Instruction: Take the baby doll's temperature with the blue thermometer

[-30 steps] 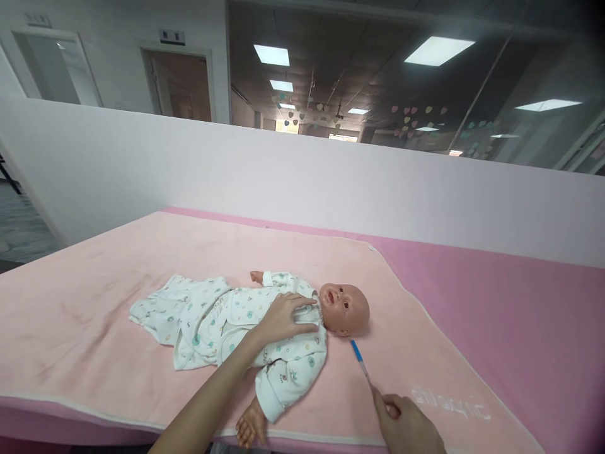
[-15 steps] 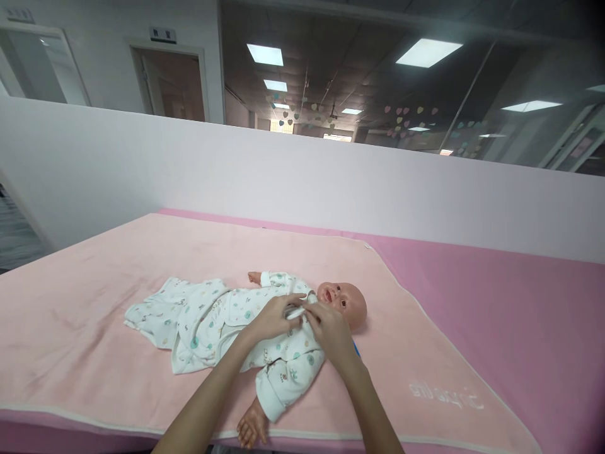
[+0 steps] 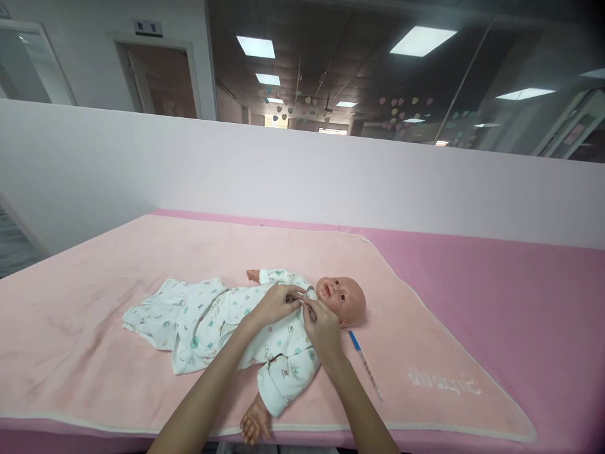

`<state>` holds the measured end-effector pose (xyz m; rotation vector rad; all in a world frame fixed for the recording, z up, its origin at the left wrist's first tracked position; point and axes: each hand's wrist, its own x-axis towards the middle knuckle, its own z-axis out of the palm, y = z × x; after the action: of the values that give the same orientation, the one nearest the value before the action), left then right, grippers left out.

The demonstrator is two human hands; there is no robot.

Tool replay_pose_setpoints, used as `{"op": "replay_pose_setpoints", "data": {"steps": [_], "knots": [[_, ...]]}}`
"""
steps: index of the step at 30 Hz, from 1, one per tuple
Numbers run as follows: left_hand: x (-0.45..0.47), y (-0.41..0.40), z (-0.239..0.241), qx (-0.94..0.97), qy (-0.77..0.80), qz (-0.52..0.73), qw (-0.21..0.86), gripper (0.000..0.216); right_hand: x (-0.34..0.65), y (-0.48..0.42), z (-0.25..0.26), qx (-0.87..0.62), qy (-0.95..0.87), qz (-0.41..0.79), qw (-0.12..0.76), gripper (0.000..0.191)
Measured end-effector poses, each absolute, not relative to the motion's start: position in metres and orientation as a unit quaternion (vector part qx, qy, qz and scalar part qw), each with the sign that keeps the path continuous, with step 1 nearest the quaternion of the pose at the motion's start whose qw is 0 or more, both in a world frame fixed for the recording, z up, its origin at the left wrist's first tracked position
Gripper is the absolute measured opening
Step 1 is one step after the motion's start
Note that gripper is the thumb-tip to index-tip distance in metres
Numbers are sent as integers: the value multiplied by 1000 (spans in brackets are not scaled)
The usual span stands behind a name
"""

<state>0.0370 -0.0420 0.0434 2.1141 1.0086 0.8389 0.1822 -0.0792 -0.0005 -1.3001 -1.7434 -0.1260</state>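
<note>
A baby doll (image 3: 343,297) in a white patterned romper (image 3: 222,318) lies on its back on a light pink blanket (image 3: 118,265), head to the right. My left hand (image 3: 273,305) and my right hand (image 3: 322,328) meet at the doll's chest, just below its chin. Both pinch the romper's collar with closed fingers. A thin stick with a blue tip (image 3: 364,364) lies on the blanket to the right of my right forearm, apart from both hands.
The blanket covers a darker pink table (image 3: 520,302) that runs off to the right. A white partition wall (image 3: 302,170) stands behind it, with glass panels above. The table's near edge is just below the doll's bare hand (image 3: 255,425).
My right hand let go of the blue-tipped stick, which now lies on the blanket, and moved left to the doll's collar beside my left hand. The left hand went from flat to pinching.
</note>
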Motion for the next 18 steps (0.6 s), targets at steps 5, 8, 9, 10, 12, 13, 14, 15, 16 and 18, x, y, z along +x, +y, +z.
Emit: {"op": "replay_pose_setpoints", "data": {"steps": [5, 8, 9, 10, 12, 13, 14, 15, 16, 18], "knots": [[41, -47, 39, 790, 402, 348, 303, 31, 181, -82, -10, -540, -678, -51, 496, 28], [42, -49, 36, 788, 399, 370, 287, 29, 179, -83, -9, -550, -667, -32, 502, 28], [42, -49, 35, 789, 397, 374, 283, 28, 179, -84, -8, -551, -665, -27, 503, 27], [42, -49, 34, 789, 397, 377, 279, 28, 178, -84, -7, -552, -664, -23, 503, 27], [42, -48, 33, 790, 398, 379, 272, 28, 177, -85, -5, -553, -663, -18, 504, 27], [42, -48, 32, 791, 398, 378, 269, 28, 177, -86, -5, -554, -662, -16, 505, 26], [42, -48, 32, 793, 398, 378, 267, 29, 177, -86, -4, -554, -661, -13, 506, 26], [42, -48, 33, 794, 398, 377, 265, 29, 177, -87, -4, -555, -659, -11, 507, 26], [42, -49, 33, 796, 397, 375, 262, 30, 176, -87, -4, -555, -658, -11, 508, 26], [42, -50, 34, 802, 395, 370, 252, 31, 176, -89, -4, -557, -654, -3, 512, 26]]}}
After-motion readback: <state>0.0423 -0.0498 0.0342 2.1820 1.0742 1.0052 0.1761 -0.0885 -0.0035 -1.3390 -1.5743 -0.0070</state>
